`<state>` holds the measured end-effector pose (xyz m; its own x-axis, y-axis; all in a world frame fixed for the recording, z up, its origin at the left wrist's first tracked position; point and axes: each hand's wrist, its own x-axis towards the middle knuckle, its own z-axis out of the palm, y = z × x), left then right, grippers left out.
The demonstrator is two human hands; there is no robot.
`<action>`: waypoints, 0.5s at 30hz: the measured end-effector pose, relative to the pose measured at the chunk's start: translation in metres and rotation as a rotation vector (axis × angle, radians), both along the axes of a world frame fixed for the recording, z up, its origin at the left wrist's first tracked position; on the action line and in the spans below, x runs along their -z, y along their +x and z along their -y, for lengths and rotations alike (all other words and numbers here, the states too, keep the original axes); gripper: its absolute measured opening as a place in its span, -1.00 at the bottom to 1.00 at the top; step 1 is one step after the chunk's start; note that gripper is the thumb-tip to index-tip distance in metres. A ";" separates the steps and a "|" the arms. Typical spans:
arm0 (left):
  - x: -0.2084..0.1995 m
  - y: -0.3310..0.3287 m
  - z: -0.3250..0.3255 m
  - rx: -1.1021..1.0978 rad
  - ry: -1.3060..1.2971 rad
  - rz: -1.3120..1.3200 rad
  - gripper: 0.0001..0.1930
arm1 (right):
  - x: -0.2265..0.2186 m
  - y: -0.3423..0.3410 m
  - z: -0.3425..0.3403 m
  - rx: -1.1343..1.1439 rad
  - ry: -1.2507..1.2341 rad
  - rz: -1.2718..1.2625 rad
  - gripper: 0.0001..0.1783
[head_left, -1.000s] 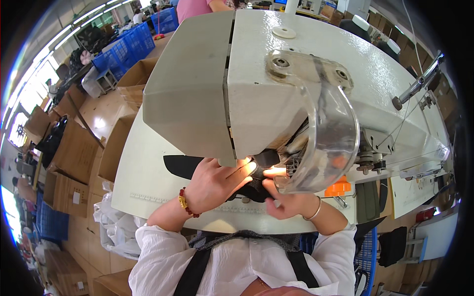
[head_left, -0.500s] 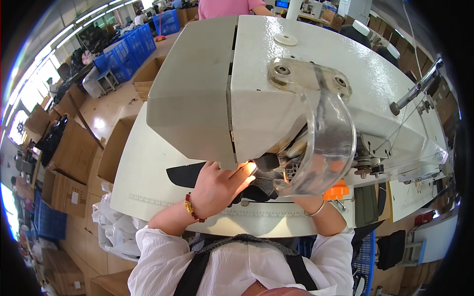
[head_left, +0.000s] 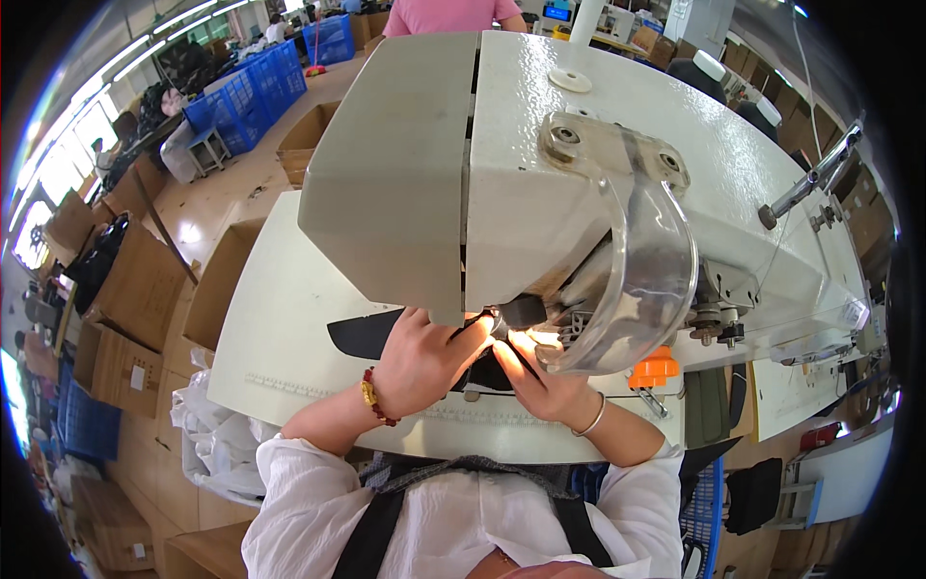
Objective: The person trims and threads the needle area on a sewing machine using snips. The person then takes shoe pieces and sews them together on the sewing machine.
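Under the head of a white sewing machine [head_left: 540, 232], a dark piece of fabric [head_left: 362, 336] lies on the white machine bed, one end spreading out to the left. My left hand [head_left: 424, 359], with a red bead bracelet at the wrist, is closed on the fabric close to the lit needle area. Fingers of my right hand [head_left: 546, 382] meet the left fingertips there and pinch the fabric's near part. A clear curved guard [head_left: 661, 280] hangs just above and right of that hand. The needle and some of the fabric are hidden by the machine head and my fingers.
An orange knob [head_left: 654, 368] sits right of my right hand. Dark flat pieces [head_left: 712, 403] lie farther right. A bag of white plastic [head_left: 217, 439] hangs left of the table, near cardboard boxes [head_left: 224, 280]. Beyond the machine is a person in pink [head_left: 451, 14].
My right hand has come out from behind the clear guard, moving left to join the left hand at the fabric. My left hand stays in nearly the same place. The view has shifted slightly.
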<state>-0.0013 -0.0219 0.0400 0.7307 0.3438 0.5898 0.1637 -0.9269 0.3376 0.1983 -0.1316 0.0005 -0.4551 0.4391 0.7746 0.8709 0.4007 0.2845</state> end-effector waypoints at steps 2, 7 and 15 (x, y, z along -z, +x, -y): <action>-0.010 -0.006 -0.008 0.100 0.080 -0.077 -0.77 | -0.001 -0.004 0.003 0.023 0.035 0.035 -0.57; -0.036 -0.036 -0.031 0.309 -0.128 -0.209 -0.60 | -0.012 -0.009 0.010 0.077 0.066 0.143 -0.60; -0.035 -0.037 -0.045 0.410 -0.051 -0.332 -0.56 | -0.011 -0.002 0.004 -0.037 -0.058 0.033 -0.72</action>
